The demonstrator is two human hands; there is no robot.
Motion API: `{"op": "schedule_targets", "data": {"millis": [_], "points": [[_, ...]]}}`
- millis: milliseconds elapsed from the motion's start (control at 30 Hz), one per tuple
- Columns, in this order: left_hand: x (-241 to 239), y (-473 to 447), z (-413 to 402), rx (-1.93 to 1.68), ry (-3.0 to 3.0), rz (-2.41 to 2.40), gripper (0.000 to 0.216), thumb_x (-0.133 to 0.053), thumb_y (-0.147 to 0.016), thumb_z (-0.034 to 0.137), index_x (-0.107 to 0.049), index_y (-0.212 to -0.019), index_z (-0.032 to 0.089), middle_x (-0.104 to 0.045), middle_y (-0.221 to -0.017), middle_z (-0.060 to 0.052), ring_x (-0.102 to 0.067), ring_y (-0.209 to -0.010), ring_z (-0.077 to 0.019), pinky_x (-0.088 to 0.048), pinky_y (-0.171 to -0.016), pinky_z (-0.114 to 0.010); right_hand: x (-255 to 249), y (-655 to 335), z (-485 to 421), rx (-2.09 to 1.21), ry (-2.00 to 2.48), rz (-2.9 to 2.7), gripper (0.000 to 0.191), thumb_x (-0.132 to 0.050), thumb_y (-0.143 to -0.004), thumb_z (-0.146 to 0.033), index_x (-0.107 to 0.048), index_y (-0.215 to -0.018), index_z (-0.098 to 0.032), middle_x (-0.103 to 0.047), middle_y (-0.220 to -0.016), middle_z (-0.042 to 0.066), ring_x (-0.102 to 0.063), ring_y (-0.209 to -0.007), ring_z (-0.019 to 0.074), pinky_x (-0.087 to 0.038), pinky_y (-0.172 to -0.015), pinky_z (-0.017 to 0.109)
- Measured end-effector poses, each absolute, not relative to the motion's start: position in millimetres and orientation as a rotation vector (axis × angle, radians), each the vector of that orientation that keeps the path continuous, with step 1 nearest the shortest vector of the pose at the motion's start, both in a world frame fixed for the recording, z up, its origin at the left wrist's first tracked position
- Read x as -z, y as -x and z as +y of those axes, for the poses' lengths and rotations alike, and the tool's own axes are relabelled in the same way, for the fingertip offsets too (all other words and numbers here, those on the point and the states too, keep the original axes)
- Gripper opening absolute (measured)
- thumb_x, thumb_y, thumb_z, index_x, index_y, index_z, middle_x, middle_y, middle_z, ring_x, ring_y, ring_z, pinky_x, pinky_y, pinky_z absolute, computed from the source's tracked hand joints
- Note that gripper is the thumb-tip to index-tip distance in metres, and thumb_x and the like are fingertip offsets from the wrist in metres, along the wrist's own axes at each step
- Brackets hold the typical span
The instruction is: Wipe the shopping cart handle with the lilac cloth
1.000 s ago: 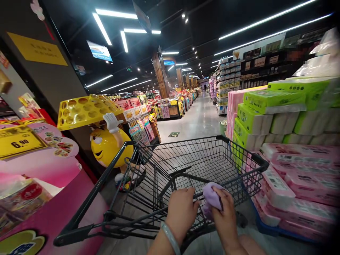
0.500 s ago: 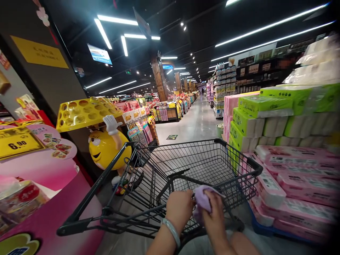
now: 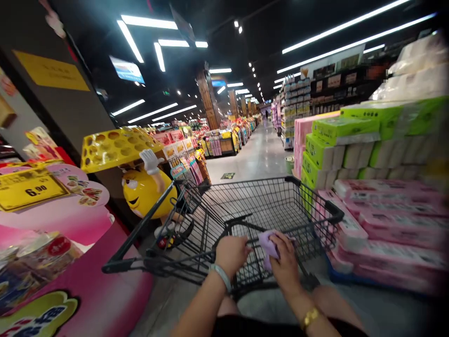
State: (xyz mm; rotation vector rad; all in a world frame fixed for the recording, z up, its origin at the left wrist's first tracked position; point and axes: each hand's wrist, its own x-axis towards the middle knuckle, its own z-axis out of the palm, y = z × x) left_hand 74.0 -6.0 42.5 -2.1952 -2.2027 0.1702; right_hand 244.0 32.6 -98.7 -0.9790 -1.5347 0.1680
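A black wire shopping cart point(image 3: 259, 196) stands before me, turned at an angle, its basket bare. My right hand point(image 3: 286, 260) is closed round a crumpled lilac cloth point(image 3: 268, 243), which lies against a bar of the cart's inner frame. Just to its left, my left hand point(image 3: 231, 255) is a closed fist on the same frame, its fingers partly hidden. A pale bangle point(image 3: 221, 277) circles the left wrist, and a gold bracelet point(image 3: 310, 318) the right.
Pink and green tissue packs point(image 3: 372, 215) are stacked close on the right. A pink display stand point(image 3: 115, 276) with a price sign point(image 3: 31, 189) and a yellow mascot figure point(image 3: 145, 194) stand left. Beyond the cart, an aisle floor point(image 3: 242, 164) runs between shelves.
The view has tilted and shifted slightly. The right hand has turned on the lilac cloth, which looks more bunched, and its wrist now shows. The left fist keeps its place at the cart frame.
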Motion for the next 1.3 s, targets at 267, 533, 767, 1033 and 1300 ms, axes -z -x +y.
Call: {"op": "schedule_targets", "data": {"millis": [267, 533, 767, 1033, 1300], "points": [[-36, -80, 2, -0.248, 2.279, -2.196, 0.037, -0.049, -0.095, 0.05, -0.069, -0.104, 0.02, -0.074, -0.097, -0.012, -0.069, -0.101, -0.0275, -0.05, -0.084, -0.034, 89, -270, 30, -0.141, 1.164, -1.428, 0.045, -0.049, -0.078, -0.008, -0.061, -0.119, -0.023, -0.057, -0.128, 0.011, -0.051, -0.123, 0.0283, -0.042, -0.107, 0.053], [-29, -108, 29, -0.209, 2.441, -2.081, 0.028, -0.056, -0.09, 0.044, -0.072, -0.099, 0.023, -0.075, -0.097, -0.007, -0.07, -0.096, -0.0247, -0.051, -0.08, -0.031, 111, -258, 27, -0.191, 1.136, -1.444, 0.037, -0.051, -0.081, -0.01, -0.06, -0.114, -0.025, -0.048, -0.122, 0.01, -0.049, -0.119, 0.0269, -0.046, -0.104, 0.05], [-26, -110, 33, -0.281, 2.386, -2.121, 0.036, -0.049, -0.095, 0.045, -0.073, -0.102, 0.018, -0.074, -0.101, -0.013, -0.069, -0.101, -0.028, -0.052, -0.085, -0.036, 119, -246, 27, -0.26, 1.098, -1.413, 0.042, -0.05, -0.079, -0.009, -0.057, -0.118, -0.023, -0.049, -0.123, 0.011, -0.05, -0.118, 0.0273, -0.045, -0.103, 0.051], [-36, -123, 44, -0.304, 2.367, -2.106, 0.04, -0.063, -0.084, 0.057, -0.079, -0.089, 0.02, -0.077, -0.089, -0.011, -0.073, -0.094, -0.0292, -0.056, -0.081, -0.036, 137, -273, 45, -0.194, 1.136, -1.381, 0.045, -0.054, -0.081, -0.017, -0.056, -0.125, -0.024, -0.053, -0.128, 0.013, -0.052, -0.122, 0.033, -0.044, -0.101, 0.054], [-18, -128, 49, -0.192, 2.417, -2.058, 0.034, -0.056, -0.09, 0.043, -0.079, -0.094, 0.019, -0.077, -0.094, -0.013, -0.073, -0.096, -0.0304, -0.057, -0.084, -0.04, 166, -261, 51, -0.178, 1.096, -1.4, 0.046, -0.052, -0.076, -0.015, -0.059, -0.12, -0.027, -0.056, -0.124, 0.01, -0.057, -0.114, 0.032, -0.049, -0.094, 0.05]]}}
